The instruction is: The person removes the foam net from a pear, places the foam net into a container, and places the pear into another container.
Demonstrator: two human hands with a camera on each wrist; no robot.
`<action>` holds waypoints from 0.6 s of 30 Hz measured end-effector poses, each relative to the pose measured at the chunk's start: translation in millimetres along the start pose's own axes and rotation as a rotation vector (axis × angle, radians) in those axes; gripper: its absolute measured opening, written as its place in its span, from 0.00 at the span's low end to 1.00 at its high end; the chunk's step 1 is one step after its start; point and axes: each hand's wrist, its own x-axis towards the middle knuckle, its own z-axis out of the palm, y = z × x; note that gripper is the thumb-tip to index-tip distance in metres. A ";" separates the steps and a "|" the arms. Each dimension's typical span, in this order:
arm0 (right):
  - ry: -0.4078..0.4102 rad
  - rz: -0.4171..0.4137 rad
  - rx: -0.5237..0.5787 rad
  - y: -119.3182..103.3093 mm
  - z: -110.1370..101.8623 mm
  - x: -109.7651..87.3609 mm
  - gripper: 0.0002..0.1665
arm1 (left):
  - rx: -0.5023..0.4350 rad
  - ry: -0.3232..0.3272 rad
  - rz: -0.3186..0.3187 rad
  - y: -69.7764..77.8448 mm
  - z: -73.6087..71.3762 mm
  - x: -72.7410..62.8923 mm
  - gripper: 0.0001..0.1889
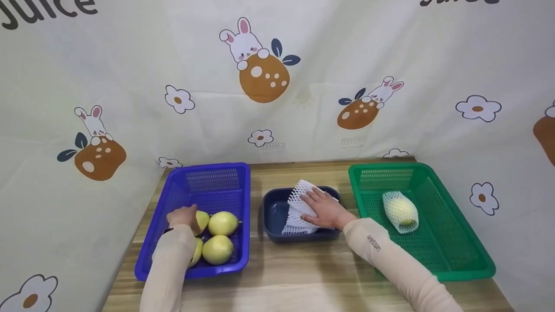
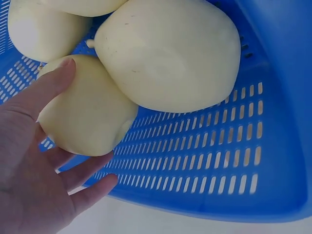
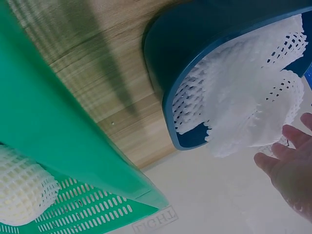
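Inside the blue basket, my left hand (image 1: 182, 215) is at a pale yellow-green pear (image 2: 87, 105). In the left wrist view the thumb lies on one side of it and the fingers curve round the other. Several more pears (image 1: 223, 223) lie beside it; one larger pear (image 2: 170, 53) touches it. My right hand (image 1: 324, 209) is over the dark blue bin (image 1: 274, 216), fingers spread and fairly straight. White foam net sleeves (image 1: 299, 212) stick up from the bin beneath that hand. In the right wrist view the fingertips are close to the nets; contact is unclear.
The blue basket (image 1: 246, 190) stands on the left of the wooden table (image 1: 299, 277), and a green basket (image 1: 466, 225) on the right. A pear in a foam net (image 1: 401, 212) lies in the green basket. A printed cloth (image 1: 321, 56) hangs behind and at the sides.
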 end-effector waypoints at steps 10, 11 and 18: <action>-0.078 0.017 -0.010 -0.9 1.0 -1.5 0.38 | 0.013 0.019 -0.007 1.3 5.0 -9.5 0.39; -0.080 0.020 -0.010 -0.8 0.7 -1.9 0.38 | 0.011 0.020 -0.005 1.1 5.4 -9.2 0.39; -0.078 0.012 0.000 0.3 1.3 -4.0 0.38 | 0.012 0.001 -0.019 -0.2 11.3 -6.9 0.42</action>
